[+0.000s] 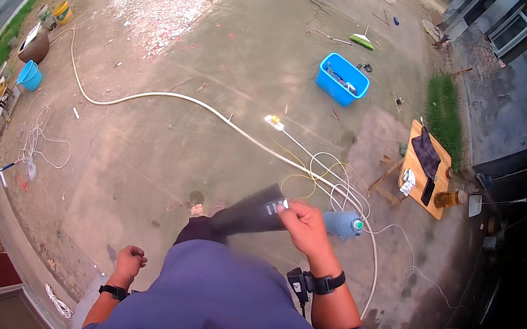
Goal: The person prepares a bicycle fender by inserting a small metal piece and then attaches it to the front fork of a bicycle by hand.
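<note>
So the dark grey, flat, flexible-looking strip [249,211] with small pale marks was up in front of the lap, lying off to the left of the right hand [308,229]. Thumb and fingers had a pinch on its right end. Its long axis slanted from there down-left to some dark fabric [202,230] at the lap. The left hand [130,260] was well apart, below and left, so the right was way nearer; its fingers were half curled, nothing showing, couldn't tell if fully closed.

Below was worn grey-brown ground [144,140]. 1 translucent blue plastic bottle [340,223] sat just beside the right hand in this view, near 1 long white hose [185,97].
</note>
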### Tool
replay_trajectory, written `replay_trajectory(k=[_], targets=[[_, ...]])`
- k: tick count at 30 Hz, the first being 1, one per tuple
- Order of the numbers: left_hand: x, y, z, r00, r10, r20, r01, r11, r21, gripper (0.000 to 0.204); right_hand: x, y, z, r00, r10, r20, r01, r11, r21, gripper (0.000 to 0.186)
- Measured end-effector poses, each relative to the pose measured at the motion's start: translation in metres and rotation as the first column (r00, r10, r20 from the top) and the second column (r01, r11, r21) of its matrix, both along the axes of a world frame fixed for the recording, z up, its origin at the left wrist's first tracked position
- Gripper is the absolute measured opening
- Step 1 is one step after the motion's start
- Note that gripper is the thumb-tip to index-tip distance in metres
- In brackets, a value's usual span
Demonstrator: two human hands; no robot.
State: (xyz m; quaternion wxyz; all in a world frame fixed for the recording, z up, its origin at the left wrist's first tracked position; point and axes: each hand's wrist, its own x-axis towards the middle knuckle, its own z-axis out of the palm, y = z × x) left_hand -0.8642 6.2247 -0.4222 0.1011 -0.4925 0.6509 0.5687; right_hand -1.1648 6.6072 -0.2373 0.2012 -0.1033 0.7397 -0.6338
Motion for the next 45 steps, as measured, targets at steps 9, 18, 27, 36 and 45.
replay_trajectory(k=[9, 18, 27, 36, 45], targets=[[-0.283, -0.111, 0.081, 0.979, -0.182, -0.088, 0.178, 0.983, -0.052, 0.021, -0.157, -0.079, -0.027, 0.736, -0.38, 0.56, 0.513, 0.853, -0.097, 0.026], [-0.574, -0.037, 0.154, 0.777, -0.571, -0.265, 0.568, 0.817, -0.094, 0.013, -0.342, -0.13, -0.075, 0.503, -0.33, 0.799, 0.796, 0.537, -0.279, 0.03], [-0.78, 0.05, 0.211, -0.042, -0.96, -0.277, 0.543, 0.211, -0.813, 0.02, -0.509, -0.189, -0.073, 0.514, -0.096, 0.853, 0.739, 0.555, -0.382, 0.028], [-0.945, 0.02, 0.162, -0.155, -0.986, -0.055, 0.506, -0.031, -0.862, 0.031, -0.657, -0.233, -0.091, 0.477, 0.031, 0.878, 0.783, 0.439, -0.441, 0.037], [-1.146, -0.059, 0.163, -0.237, -0.957, -0.168, 0.524, 0.019, -0.851, 0.03, -0.847, -0.304, -0.087, 0.497, -0.033, 0.867, 0.787, 0.437, -0.435, 0.04]])
